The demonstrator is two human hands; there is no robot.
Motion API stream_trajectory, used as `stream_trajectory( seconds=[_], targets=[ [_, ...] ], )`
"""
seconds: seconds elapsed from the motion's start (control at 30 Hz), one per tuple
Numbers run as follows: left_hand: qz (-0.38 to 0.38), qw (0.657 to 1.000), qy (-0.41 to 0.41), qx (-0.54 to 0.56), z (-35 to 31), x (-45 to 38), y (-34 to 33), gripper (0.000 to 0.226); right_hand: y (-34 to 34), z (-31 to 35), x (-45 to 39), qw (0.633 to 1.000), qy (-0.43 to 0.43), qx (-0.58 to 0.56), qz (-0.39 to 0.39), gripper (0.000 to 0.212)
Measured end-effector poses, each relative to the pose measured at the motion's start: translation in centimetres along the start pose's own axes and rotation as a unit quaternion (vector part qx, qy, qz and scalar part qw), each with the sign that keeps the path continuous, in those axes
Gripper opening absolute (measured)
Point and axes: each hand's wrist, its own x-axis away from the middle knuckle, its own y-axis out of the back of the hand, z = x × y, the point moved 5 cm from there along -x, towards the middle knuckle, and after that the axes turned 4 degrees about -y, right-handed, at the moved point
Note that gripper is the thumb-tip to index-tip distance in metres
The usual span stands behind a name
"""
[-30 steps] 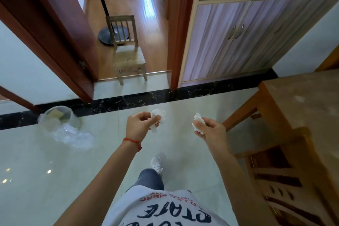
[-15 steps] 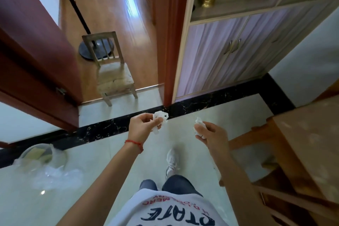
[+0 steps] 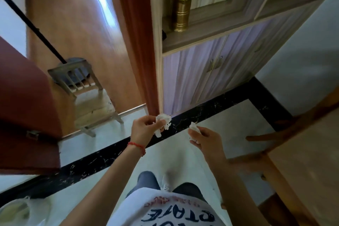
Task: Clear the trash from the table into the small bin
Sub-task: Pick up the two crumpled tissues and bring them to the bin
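My left hand [image 3: 145,130], with a red string at the wrist, pinches a crumpled white tissue [image 3: 163,119] at chest height. My right hand [image 3: 205,140] grips a second crumpled white tissue [image 3: 193,128], partly hidden in the fingers. Both hands hover over the pale tiled floor, a little apart. The small bin [image 3: 13,211], lined with a clear plastic bag, lies at the bottom left corner, low and well left of both hands. The wooden table [image 3: 310,154] shows at the right edge.
A small wooden chair [image 3: 86,97] stands in the doorway ahead, next to a fan stand [image 3: 36,31]. A red-brown open door [image 3: 27,106] is at left. A cabinet [image 3: 211,71] with a brass vessel [image 3: 181,7] is ahead right. A wooden chair frame [image 3: 266,145] juts out by the table.
The view has swung up and to the right, so the bin slid to the bottom left corner. Both hands keep holding their tissues in much the same pose.
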Motion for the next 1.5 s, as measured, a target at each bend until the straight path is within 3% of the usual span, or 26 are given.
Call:
stream_trajectory(
  seconds=[0.17, 0.47, 0.8, 1.13, 1.37, 1.5],
  targets=[
    [0.088, 0.995, -0.024, -0.05, -2.1, -4.1, -5.1, 0.009, 2.8, 2.0, -1.6, 0.996, -0.007, -0.067, -0.055, 0.018],
    [0.249, 0.962, -0.053, -0.093, -5.8, -8.9, -14.2, 0.018, 8.3, 3.6, -2.9, 0.963, -0.005, -0.16, -0.216, 0.004],
    [0.384, 0.914, -0.071, -0.113, -9.5, -12.5, -22.1, 0.016, 11.5, 5.3, -4.0, 0.913, 0.002, -0.207, -0.351, 0.008],
    [0.426, 0.892, -0.088, -0.124, -12.0, -16.2, -30.0, 0.019, 15.4, 7.4, -8.5, 0.885, 0.001, -0.259, -0.386, 0.018],
    [0.435, 0.886, -0.1, -0.129, -13.9, -18.9, -38.5, 0.009, 22.7, 10.7, -14.7, 0.888, 0.014, -0.264, -0.377, 0.003],
    [0.426, 0.892, -0.091, -0.118, -16.1, -20.6, -43.4, 0.013, 27.2, 13.5, -18.2, 0.889, 0.021, -0.263, -0.375, 0.017]
  ],
)
